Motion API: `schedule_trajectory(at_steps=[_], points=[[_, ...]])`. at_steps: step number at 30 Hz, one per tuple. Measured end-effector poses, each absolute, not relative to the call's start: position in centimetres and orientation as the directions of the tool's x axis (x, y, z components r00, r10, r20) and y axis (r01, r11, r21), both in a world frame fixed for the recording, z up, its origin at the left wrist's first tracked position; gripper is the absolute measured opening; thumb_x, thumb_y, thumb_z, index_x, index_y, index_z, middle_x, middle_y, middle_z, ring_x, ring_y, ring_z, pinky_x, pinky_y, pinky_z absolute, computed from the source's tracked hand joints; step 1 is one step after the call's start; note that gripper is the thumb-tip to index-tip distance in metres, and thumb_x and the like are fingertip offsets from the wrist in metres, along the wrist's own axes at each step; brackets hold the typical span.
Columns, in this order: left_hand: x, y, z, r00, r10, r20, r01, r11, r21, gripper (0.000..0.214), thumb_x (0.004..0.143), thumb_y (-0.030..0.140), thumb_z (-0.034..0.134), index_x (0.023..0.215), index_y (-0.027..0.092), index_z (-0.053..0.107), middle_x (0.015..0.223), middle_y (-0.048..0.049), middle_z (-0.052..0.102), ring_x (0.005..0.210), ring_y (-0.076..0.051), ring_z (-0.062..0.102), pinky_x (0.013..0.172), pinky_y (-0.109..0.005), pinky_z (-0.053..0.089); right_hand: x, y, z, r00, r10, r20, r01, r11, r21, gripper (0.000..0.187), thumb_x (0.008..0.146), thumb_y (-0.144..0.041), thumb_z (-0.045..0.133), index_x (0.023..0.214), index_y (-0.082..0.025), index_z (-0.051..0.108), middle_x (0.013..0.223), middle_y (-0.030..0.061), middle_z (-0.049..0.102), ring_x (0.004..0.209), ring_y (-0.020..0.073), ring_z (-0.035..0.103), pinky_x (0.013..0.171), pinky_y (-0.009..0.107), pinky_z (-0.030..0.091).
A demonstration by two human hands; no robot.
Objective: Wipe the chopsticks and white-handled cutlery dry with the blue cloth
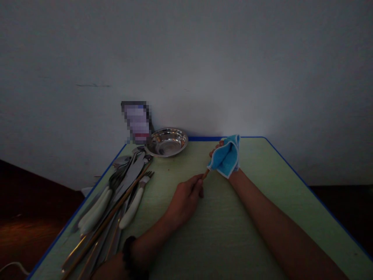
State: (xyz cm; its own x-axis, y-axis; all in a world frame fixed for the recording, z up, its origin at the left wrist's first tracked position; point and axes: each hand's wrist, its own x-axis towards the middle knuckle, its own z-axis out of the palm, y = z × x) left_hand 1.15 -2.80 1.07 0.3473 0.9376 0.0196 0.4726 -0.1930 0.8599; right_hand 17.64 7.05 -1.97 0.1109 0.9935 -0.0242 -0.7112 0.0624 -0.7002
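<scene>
Wooden stick (205,174), thin and perhaps a chopstick, is held just above the middle of the green counter (262,202), and only a short stretch shows between our two hands. Its long axis runs from near-left to far-right. Our left hand (185,200) is closed, thumb and fingertips pinching the nearer, lower end. Our right hand (217,148) sits just beyond, fingers curled shut around a blue cloth (225,157) that wraps the far end of the wooden stick; how firmly it grips under the cloth we cannot tell. The left hand is the one nearer to us, and the cloth lies up the stick from it. A pile of cutlery (116,202) lies along the counter's left edge, well apart, with a steel bowl (166,142) at the back.
</scene>
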Motion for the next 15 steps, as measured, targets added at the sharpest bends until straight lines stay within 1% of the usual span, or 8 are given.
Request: schedule_trajectory(at_steps=[4, 7, 9, 11, 13, 15], points=[[1.19, -2.87, 1.25, 0.338, 0.940, -0.039, 0.474, -0.134, 0.870, 0.035, 0.089, 0.033, 0.031, 0.099, 0.015, 0.060, 0.055, 0.0038, 0.048, 0.052, -0.011, 0.047, 0.053, -0.022, 0.034, 17.75, 7.12, -1.80, 0.018, 0.999, 0.031, -0.766, 0.034, -0.642, 0.026, 0.079, -0.040, 0.036, 0.061, -0.023, 0.045, 0.044, -0.0074, 0.044, 0.041, 0.0095, 0.047, 0.049, 0.025, 0.044], [1.13, -2.89, 1.43, 0.336, 0.938, -0.088, 0.490, -0.094, 0.867, 0.035, 0.087, 0.036, 0.034, 0.089, 0.015, 0.062, 0.051, 0.0048, 0.042, 0.048, -0.011, 0.042, 0.048, -0.021, 0.030, 17.67, 7.09, -1.68, -0.016, 0.998, 0.066, -0.787, 0.028, -0.617, 0.034, 0.083, -0.040, 0.026, 0.062, -0.022, 0.046, 0.044, -0.0075, 0.043, 0.040, 0.0076, 0.043, 0.049, 0.024, 0.041], [1.05, -2.92, 1.48, 0.347, 0.931, -0.110, 0.454, -0.064, 0.889, 0.035, 0.086, 0.037, 0.036, 0.080, 0.015, 0.062, 0.050, 0.0054, 0.038, 0.046, -0.010, 0.039, 0.045, -0.020, 0.028, 17.60, 7.11, -1.55, -0.021, 0.996, 0.082, -0.795, 0.033, -0.606, 0.038, 0.084, -0.041, 0.021, 0.061, -0.022, 0.045, 0.043, -0.0077, 0.040, 0.038, 0.0067, 0.041, 0.047, 0.022, 0.040], [0.97, -2.96, 1.46, 0.379, 0.914, -0.148, 0.366, -0.001, 0.931, 0.035, 0.086, 0.038, 0.034, 0.077, 0.015, 0.059, 0.047, 0.0066, 0.036, 0.042, -0.009, 0.036, 0.042, -0.020, 0.027, 17.60, 7.16, -1.39, -0.017, 0.995, 0.093, -0.798, 0.042, -0.601, 0.037, 0.083, -0.043, 0.024, 0.061, -0.023, 0.045, 0.042, -0.0079, 0.037, 0.036, 0.0069, 0.038, 0.045, 0.021, 0.039], [0.88, -3.02, 1.43, 0.418, 0.890, -0.179, 0.308, 0.046, 0.950, 0.035, 0.087, 0.038, 0.031, 0.079, 0.015, 0.057, 0.044, 0.0079, 0.034, 0.039, -0.009, 0.034, 0.040, -0.019, 0.027, 17.67, 7.21, -1.24, -0.011, 0.995, 0.100, -0.794, 0.052, -0.606, 0.034, 0.082, -0.044, 0.027, 0.061, -0.024, 0.045, 0.041, -0.0080, 0.035, 0.036, 0.0075, 0.036, 0.044, 0.021, 0.039], [0.84, -3.10, 1.44, 0.441, 0.883, -0.160, 0.335, 0.004, 0.942, 0.032, 0.086, 0.036, 0.033, 0.081, 0.015, 0.057, 0.043, 0.0080, 0.035, 0.039, -0.009, 0.035, 0.041, -0.019, 0.027, 17.82, 7.28, -1.18, -0.007, 0.995, 0.103, -0.779, 0.059, -0.625, 0.033, 0.082, -0.044, 0.028, 0.062, -0.024, 0.045, 0.042, -0.0079, 0.034, 0.036, 0.0078, 0.036, 0.045, 0.022, 0.041]])
